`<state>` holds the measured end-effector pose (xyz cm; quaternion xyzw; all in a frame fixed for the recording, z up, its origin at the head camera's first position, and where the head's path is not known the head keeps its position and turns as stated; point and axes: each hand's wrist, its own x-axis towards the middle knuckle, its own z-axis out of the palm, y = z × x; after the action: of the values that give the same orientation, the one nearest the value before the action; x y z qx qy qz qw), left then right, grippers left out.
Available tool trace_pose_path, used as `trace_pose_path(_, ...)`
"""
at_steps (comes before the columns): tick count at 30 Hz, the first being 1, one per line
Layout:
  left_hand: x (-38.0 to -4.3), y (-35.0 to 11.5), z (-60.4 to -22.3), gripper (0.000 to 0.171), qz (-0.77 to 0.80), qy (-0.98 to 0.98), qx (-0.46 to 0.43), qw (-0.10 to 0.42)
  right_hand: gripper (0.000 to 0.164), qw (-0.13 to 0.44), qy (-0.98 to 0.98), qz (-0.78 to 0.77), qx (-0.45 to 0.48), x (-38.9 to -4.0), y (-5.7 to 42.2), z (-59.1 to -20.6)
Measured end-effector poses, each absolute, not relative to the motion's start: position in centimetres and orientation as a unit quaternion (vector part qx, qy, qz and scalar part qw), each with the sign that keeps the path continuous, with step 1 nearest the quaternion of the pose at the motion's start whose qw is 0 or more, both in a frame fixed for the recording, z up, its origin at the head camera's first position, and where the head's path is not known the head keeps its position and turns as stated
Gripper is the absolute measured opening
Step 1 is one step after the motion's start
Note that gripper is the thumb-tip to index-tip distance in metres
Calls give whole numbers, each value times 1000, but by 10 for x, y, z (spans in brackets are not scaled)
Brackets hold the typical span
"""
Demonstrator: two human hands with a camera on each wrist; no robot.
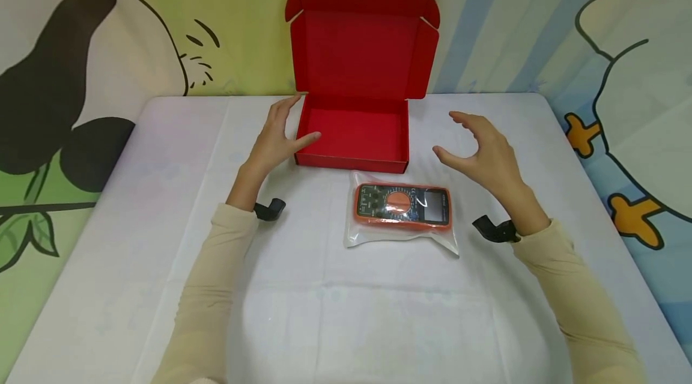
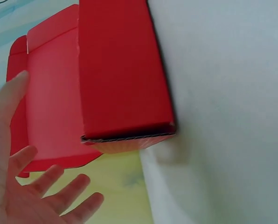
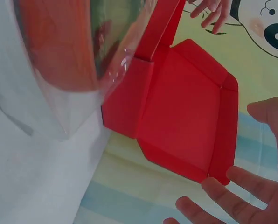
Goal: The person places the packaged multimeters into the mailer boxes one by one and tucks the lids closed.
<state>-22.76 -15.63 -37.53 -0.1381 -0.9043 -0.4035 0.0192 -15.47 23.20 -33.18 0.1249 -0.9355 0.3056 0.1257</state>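
A red cardboard box stands with its lid raised at the back of the table, its inside bare. In front of it lies an orange multimeter in a clear plastic bag. My left hand is by the box's left side, fingers spread and thumb near the front left corner; the left wrist view shows nothing in that hand. To the right of the box and above the multimeter, my right hand hovers with thumb and fingers apart, holding nothing.
White cloth covers the table. A printed curtain with cartoon figures hangs right behind the box. Each wrist carries a black camera mount, one on the left and one on the right.
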Motion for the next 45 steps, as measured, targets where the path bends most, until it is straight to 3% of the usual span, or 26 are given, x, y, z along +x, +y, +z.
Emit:
trace_pose_path(6,-221,-154,-391,99,-425,-886,-170,-80,61,153,-919,324,162,-141,229,-341)
trace_pose_path(9,-218,-152,-398,100,-433,-878,-177,-100,61,149,-918,327,170,-134,227,-343)
trace_pose_path(20,-209,-147,-413,106,-477,-855,-186,-75,59,164,-909,325,202,-113,227,-345)
trace_pose_path(26,-207,-145,-419,101,-490,-852,-183,-35,53,226,-895,213,321,-114,226,-350)
trace_pose_path(29,-206,-144,-421,100,-494,-852,-174,-24,49,231,-884,178,366,-114,223,-354)
trace_pose_path(34,-204,-144,-425,102,-506,-851,-142,-22,52,170,-894,165,381,-111,217,-364)
trace_pose_path(41,-203,-144,-436,102,-532,-838,-114,-36,91,9,-918,165,359,-101,215,-384)
trace_pose_path(45,-200,-143,-443,101,-536,-834,-117,-50,105,-21,-921,175,348,-92,216,-396)
